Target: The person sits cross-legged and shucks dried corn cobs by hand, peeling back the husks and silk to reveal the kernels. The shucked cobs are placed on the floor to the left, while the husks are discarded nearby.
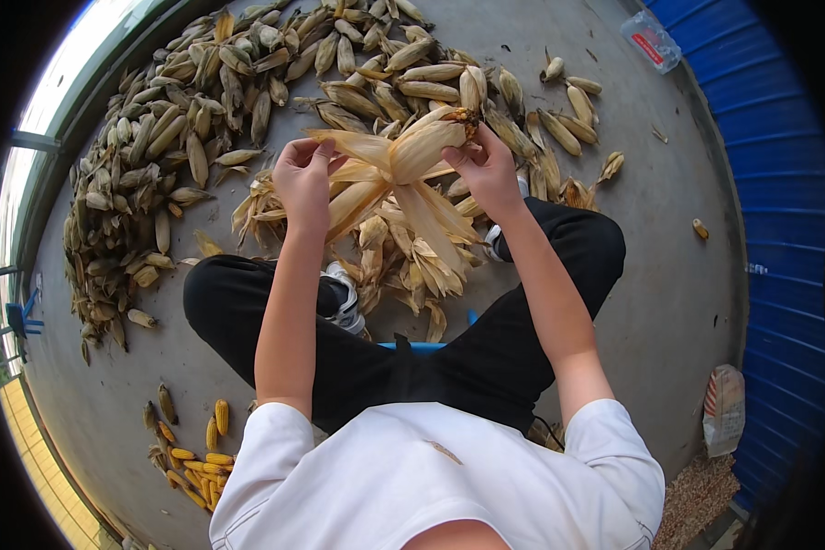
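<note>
An ear of corn, still wrapped in pale dry husk, is held up between both hands above the person's spread knees. My left hand pinches a peeled-back husk leaf between thumb and fingers. At the tip of the ear, where dark silk and a few orange kernels show, my right hand grips the husk. Several opened husk leaves fan out and hang from the ear's base. Loose stripped husks lie on the floor below, between the shoes.
A large heap of unhusked corn curves across the floor ahead and left. Bare yellow cobs are piled lower left. Along the right wall are a plastic bag and a sack. The person sits on a blue seat.
</note>
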`<move>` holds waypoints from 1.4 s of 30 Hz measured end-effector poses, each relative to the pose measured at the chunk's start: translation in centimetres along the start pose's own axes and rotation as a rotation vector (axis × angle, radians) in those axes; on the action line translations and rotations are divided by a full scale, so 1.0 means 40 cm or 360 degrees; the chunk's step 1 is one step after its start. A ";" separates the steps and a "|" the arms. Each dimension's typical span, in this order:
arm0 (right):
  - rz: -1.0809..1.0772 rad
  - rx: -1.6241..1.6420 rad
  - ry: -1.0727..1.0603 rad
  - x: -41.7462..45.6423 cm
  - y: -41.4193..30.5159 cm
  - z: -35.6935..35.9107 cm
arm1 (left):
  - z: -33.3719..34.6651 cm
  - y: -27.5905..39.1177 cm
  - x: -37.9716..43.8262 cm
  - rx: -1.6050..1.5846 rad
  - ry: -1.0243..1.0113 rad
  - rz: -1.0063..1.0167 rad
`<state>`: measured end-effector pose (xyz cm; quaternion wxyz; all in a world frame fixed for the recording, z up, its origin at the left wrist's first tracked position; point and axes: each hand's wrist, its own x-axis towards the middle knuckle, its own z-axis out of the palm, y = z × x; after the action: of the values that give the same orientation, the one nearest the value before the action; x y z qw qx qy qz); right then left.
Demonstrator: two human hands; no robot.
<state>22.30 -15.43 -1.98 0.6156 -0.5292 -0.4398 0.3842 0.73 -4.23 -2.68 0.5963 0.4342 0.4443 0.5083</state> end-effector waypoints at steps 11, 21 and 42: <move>-0.0006 0.0367 0.0198 0.019 0.012 -0.090 | -0.081 -0.021 0.075 -0.0173 0.0327 -0.0178; 0.0012 0.0603 0.0354 0.025 -0.031 -0.105 | -0.103 -0.093 0.088 -0.0157 0.0351 -0.0526; -0.0015 -0.0452 0.0197 -0.022 -0.026 0.031 | 0.131 -0.018 -0.129 0.0776 -0.0574 0.0429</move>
<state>20.85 -16.03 -1.00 0.5623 -0.6316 -0.4532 0.2820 5.53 -9.78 -1.71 0.4713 0.7021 0.3788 0.3761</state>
